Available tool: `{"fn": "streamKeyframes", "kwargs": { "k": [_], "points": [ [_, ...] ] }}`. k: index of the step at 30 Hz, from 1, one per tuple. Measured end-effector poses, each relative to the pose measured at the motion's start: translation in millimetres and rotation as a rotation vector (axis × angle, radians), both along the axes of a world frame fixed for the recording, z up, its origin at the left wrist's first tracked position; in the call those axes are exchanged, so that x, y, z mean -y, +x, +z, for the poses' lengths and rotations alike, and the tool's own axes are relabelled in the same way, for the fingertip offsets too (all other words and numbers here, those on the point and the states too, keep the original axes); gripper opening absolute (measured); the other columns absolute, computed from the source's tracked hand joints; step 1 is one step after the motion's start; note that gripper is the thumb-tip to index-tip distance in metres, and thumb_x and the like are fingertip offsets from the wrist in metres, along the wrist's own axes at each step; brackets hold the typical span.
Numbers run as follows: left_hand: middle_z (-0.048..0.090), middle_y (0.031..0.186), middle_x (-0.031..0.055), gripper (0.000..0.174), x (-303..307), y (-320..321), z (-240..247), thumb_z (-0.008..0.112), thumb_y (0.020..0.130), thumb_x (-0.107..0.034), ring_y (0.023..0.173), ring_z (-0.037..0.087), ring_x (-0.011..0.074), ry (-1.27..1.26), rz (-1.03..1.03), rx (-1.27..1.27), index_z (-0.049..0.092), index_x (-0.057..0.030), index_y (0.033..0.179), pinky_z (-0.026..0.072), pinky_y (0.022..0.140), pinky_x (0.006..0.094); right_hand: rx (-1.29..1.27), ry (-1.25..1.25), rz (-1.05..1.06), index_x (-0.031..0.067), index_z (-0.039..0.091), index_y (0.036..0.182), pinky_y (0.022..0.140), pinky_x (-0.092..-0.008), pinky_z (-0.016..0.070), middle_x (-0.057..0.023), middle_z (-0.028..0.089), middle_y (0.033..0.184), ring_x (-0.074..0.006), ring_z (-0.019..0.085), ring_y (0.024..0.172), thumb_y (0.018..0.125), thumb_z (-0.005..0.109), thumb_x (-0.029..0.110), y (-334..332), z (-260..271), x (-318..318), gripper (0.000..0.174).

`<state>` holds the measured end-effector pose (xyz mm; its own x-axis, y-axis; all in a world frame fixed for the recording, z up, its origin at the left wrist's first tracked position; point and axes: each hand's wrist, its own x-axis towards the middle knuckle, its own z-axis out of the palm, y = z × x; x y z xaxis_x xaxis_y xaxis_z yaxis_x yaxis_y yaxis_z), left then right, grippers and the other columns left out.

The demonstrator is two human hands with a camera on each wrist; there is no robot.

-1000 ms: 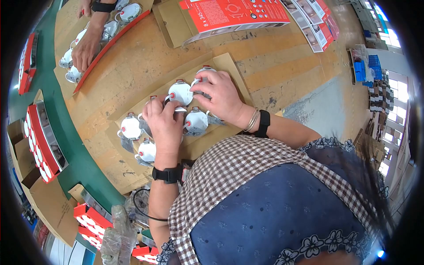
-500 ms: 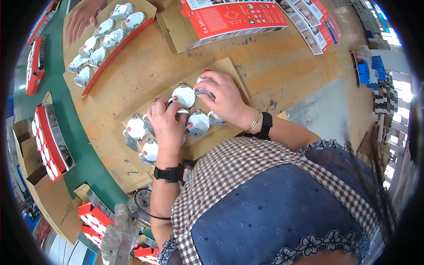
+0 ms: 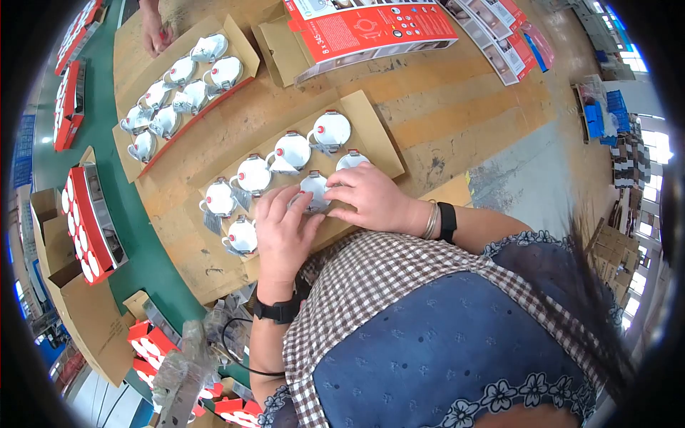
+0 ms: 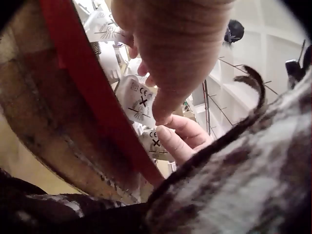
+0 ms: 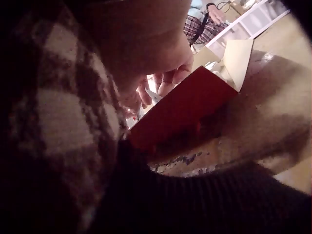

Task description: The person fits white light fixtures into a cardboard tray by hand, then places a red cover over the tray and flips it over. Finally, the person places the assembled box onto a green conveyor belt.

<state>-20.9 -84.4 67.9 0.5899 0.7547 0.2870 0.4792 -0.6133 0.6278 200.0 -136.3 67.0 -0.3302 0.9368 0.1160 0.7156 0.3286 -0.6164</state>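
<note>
An opened cardboard carton (image 3: 382, 135) lies on the table, holding two rows of white round downlights (image 3: 292, 151) with red centres and small grey-white connector boxes. Both hands work at a downlight (image 3: 314, 184) in the near row. My left hand (image 3: 284, 232) grips its left side with bent fingers, while my right hand (image 3: 371, 201) pinches its right edge. Beyond the right fingers another downlight (image 3: 351, 160) is partly covered. In the left wrist view, fingertips stand right at a white connector box (image 4: 139, 100) marked CE. The carton's red side (image 5: 187, 112) hides most of the right fingers in the right wrist view.
A second carton of downlights (image 3: 191, 96) sits at the far left, with another person's hand (image 3: 153, 36) behind it. A red printed box (image 3: 371, 32) and flat printed sheets (image 3: 492, 36) lie at the back. Packed red boxes (image 3: 89, 221) stand on a green surface (image 3: 146, 235).
Both hands have moved from the far row's downlights down to the near row. The far-row downlights now lie uncovered. The other person's hand has drawn back from the second carton.
</note>
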Motion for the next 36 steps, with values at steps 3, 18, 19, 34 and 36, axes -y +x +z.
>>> {"fn": "streamKeyframes", "kwargs": {
  "k": [3, 18, 19, 34, 36],
  "points": [
    [0.065, 0.123, 0.0118, 0.050, 20.3, -0.5, -3.6, 0.086, 0.067, -0.011, 0.115, 0.059, 0.0346, -0.007, 0.037, -0.077, 0.070, -0.0068, 0.114, 0.0476, 0.098, 0.0494, 0.039, 0.024, -0.007, 0.0083, 0.072, 0.108, 0.090, -0.0406, 0.0464, -0.0074, 0.065, 0.115, -0.0253, 0.063, 0.103, 0.089, 0.071, 0.021, -4.4, -4.2, 12.0, 0.023],
    [0.065, 0.127, 0.0141, 0.031, 82.8, -13.9, -45.5, 0.083, 0.067, -0.004, 0.115, 0.061, 0.0367, 0.063, 0.123, -0.095, 0.071, -0.0073, 0.095, 0.0480, 0.098, 0.0478, -0.023, 0.051, -0.172, 0.0070, 0.071, 0.093, 0.083, -0.0428, 0.0486, -0.0065, 0.068, 0.100, -0.0292, 0.065, 0.092, 0.088, 0.070, 0.013, -17.3, -22.3, 62.6, 0.009],
    [0.065, 0.128, 0.0135, 0.031, 81.3, -13.3, -46.3, 0.083, 0.067, -0.004, 0.116, 0.061, 0.0362, 0.096, 0.147, -0.091, 0.072, -0.0081, 0.096, 0.0474, 0.098, 0.0475, -0.013, 0.062, -0.196, 0.0069, 0.071, 0.093, 0.083, -0.0428, 0.0485, -0.0066, 0.068, 0.099, -0.0291, 0.065, 0.092, 0.088, 0.070, 0.014, -17.3, -23.3, 62.7, 0.009],
    [0.070, 0.113, 0.0041, 0.034, 52.4, 20.8, -61.6, 0.077, 0.068, -0.002, 0.102, 0.062, 0.0268, 0.074, 0.062, -0.070, 0.080, -0.0158, 0.098, 0.0456, 0.089, 0.0425, 0.060, 0.263, -0.402, 0.0087, 0.072, 0.092, 0.082, -0.0429, 0.0484, -0.0062, 0.068, 0.090, -0.0285, 0.065, 0.083, 0.084, 0.070, 0.014, 1.2, -49.9, 62.2, 0.010],
    [0.070, 0.114, 0.0040, 0.034, 53.6, 20.9, -62.6, 0.077, 0.068, -0.002, 0.102, 0.062, 0.0267, 0.076, 0.063, -0.069, 0.080, -0.0161, 0.098, 0.0456, 0.089, 0.0423, 0.058, 0.229, -0.386, 0.0089, 0.072, 0.091, 0.082, -0.0428, 0.0483, -0.0059, 0.068, 0.089, -0.0283, 0.065, 0.083, 0.084, 0.071, 0.015, 2.8, -49.8, 61.3, 0.009]
  ]
}}
